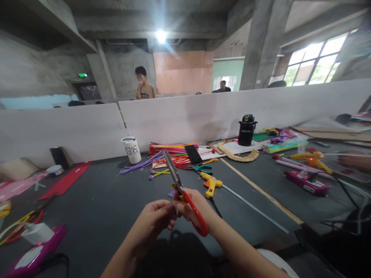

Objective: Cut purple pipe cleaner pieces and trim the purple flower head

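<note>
Head view: scissors above dark table, white partition, concrete walls.

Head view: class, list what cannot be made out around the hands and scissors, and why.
Head view: whether the left hand pinches anything, fingertips tucked against the right hand holding the red-handled scissors.
Head view: print on the white cup, too small.
Head view: another person's hand, blurred, cut by the right edge.
</note>
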`<state>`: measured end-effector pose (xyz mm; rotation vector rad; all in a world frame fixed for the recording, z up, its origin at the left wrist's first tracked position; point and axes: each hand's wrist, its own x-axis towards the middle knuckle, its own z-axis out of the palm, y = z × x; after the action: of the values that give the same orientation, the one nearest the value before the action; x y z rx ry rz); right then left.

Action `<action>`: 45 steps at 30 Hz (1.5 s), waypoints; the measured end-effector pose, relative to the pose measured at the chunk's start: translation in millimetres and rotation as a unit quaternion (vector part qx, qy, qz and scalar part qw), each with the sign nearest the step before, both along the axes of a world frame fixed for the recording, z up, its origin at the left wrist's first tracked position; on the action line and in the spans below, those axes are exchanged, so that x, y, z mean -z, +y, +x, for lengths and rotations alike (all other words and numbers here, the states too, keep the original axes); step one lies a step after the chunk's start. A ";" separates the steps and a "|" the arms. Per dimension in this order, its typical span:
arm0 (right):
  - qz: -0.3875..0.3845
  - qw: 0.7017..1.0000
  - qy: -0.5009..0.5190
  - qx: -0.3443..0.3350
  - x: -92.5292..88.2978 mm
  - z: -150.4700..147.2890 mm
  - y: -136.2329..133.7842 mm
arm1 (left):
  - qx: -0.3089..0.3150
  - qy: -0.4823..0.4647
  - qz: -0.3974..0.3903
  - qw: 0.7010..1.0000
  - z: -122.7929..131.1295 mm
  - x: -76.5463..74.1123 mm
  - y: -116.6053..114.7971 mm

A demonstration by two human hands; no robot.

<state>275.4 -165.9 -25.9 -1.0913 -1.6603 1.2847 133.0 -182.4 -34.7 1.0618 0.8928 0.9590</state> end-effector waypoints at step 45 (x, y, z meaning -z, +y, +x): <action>0.257 0.892 -0.357 0.105 12.7 5.8 -12.7 | -0.203 -0.090 0.097 0.970 -23.3 -18.6 -0.3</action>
<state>281.3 -178.6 -38.6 -1.4334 -2.1536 0.2414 109.7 -182.7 -16.2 0.9530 0.8957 1.4867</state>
